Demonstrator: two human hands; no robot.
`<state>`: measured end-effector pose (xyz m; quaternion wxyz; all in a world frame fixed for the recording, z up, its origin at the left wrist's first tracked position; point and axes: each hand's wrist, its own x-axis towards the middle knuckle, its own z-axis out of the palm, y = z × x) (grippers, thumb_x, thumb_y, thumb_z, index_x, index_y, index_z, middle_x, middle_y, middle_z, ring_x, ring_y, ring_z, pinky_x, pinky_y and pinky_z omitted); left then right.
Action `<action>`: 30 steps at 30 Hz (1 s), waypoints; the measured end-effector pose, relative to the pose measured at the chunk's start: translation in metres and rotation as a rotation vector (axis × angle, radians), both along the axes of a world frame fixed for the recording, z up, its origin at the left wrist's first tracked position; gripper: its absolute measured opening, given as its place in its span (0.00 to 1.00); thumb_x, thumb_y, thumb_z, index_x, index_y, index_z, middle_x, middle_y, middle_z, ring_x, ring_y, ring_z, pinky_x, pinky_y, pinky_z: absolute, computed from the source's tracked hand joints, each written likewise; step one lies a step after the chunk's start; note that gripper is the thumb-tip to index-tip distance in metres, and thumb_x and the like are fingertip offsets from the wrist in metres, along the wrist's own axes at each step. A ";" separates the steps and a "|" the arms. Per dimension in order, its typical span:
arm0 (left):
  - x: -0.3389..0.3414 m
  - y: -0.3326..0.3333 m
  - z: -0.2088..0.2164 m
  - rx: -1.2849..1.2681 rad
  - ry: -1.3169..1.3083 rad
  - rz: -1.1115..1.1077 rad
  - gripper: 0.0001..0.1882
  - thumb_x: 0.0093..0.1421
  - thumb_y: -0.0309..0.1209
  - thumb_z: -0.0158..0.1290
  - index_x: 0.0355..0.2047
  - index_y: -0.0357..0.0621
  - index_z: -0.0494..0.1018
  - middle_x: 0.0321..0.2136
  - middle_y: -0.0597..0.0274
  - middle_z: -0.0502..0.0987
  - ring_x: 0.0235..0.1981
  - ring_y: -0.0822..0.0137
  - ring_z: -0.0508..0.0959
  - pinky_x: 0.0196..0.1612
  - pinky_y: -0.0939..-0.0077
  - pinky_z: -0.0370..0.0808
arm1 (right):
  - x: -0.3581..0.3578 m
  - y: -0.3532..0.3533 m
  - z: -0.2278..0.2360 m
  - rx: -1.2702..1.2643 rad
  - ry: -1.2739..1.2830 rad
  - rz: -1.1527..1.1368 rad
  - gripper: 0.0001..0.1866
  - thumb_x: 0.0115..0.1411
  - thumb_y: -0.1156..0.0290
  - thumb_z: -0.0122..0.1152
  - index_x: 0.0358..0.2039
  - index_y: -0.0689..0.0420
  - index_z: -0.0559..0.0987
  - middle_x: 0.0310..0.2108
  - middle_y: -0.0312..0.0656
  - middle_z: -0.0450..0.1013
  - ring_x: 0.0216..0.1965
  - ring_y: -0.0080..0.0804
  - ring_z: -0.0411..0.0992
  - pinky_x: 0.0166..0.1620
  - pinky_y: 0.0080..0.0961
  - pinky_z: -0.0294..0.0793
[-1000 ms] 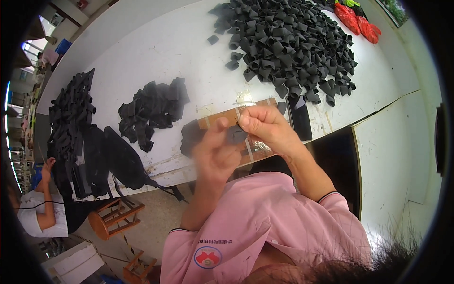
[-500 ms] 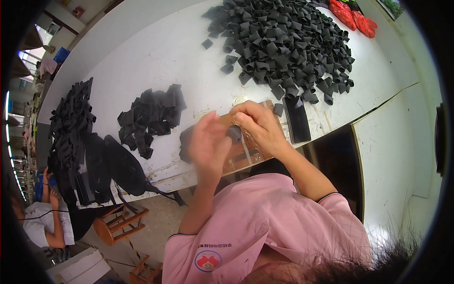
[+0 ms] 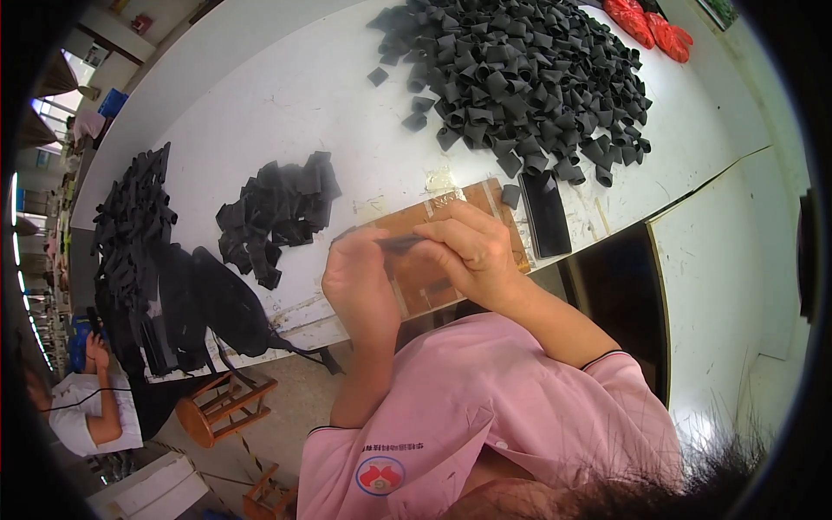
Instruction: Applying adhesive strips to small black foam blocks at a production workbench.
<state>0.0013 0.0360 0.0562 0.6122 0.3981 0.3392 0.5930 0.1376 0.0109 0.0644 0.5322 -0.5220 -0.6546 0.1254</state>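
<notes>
Between my two hands stretches a small dark fabric piece (image 3: 400, 243), seen nearly edge-on above a brown taped board (image 3: 418, 293). My left hand (image 3: 358, 267) pinches its left end, the fingers curled inward. Its right end is gripped between thumb and fingers of my right hand (image 3: 472, 247). My fingers partly hide the piece. A single small black piece (image 3: 510, 196) lies at the board's right end, beside a black smartphone-like slab (image 3: 544, 217).
A big heap of short black fabric tubes (image 3: 529, 87) covers the table's far side. Leftward lie a smaller pile of flat black strips (image 3: 282, 208), a longer dark pile (image 3: 130, 217) and a black cloth item with straps (image 3: 225, 303). Red plastic bags (image 3: 650, 30) sit far right.
My left hand, blurred and apart before, has come to the fabric piece and closed on it. My right hand has lowered slightly, and the piece is now held between both hands.
</notes>
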 end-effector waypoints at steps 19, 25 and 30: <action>-0.007 0.009 -0.011 0.376 0.526 -0.197 0.05 0.51 0.20 0.53 0.30 0.33 0.71 0.30 0.61 0.71 0.30 0.74 0.69 0.35 0.85 0.66 | 0.013 -0.004 -0.024 -0.242 0.119 0.164 0.11 0.47 0.74 0.59 0.33 0.62 0.74 0.20 0.40 0.69 0.21 0.28 0.68 0.25 0.21 0.66; 0.001 0.010 -0.011 0.331 0.507 -0.096 0.03 0.50 0.21 0.53 0.27 0.37 0.71 0.24 0.63 0.73 0.24 0.75 0.71 0.29 0.83 0.67 | 0.014 -0.012 0.007 -0.282 0.232 0.137 0.09 0.48 0.78 0.57 0.32 0.64 0.75 0.20 0.41 0.68 0.22 0.27 0.67 0.26 0.18 0.67; 0.000 0.008 -0.010 0.245 0.407 -0.108 0.02 0.51 0.21 0.51 0.27 0.36 0.70 0.23 0.63 0.73 0.25 0.76 0.71 0.27 0.84 0.67 | 0.018 0.006 0.010 -0.103 -0.236 0.138 0.09 0.46 0.74 0.60 0.29 0.62 0.74 0.20 0.41 0.68 0.19 0.31 0.66 0.23 0.24 0.66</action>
